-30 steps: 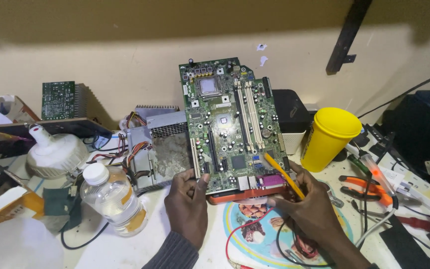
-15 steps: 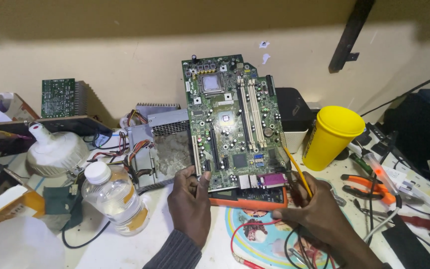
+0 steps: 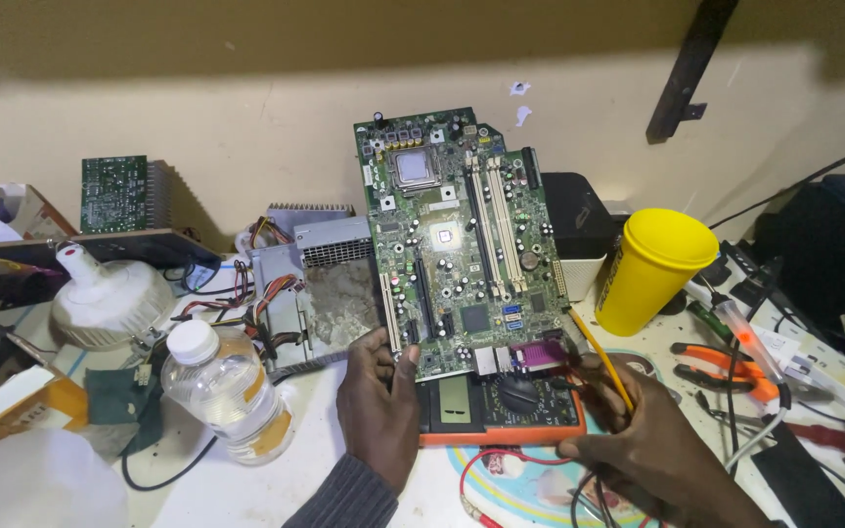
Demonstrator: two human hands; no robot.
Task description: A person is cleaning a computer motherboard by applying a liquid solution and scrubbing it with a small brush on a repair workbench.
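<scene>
Green rectangular computer motherboard stands tilted up on its lower edge, top leaning back toward the beige wall; all positions below are relative to this board. Left hand grips the board's lower left corner, thumb on the face, fingers curled behind the edge. Right hand, at the lower right, has its fingers closed round a thin yellow probe; the tip points at the purple connector along the board's bottom edge, though contact cannot be confirmed. Directly below the board, touching or nearly touching its bottom edge, lies an orange-cased multimeter with a grey display and black dial; the display reading is not legible. Red and black leads loop just below the meter. Right of the board: a yellow plastic cup, then orange-handled pliers further right. Left of the board: an opened grey metal power supply box with dusty insides and coloured wires, a clear plastic water bottle with white cap, and a white lamp bulb housing. Progress, as judged: board is out of its case, propped, and the meter set out; probing appears under way at the bottom edge; the rest of the board looks untouched as yet.
</scene>
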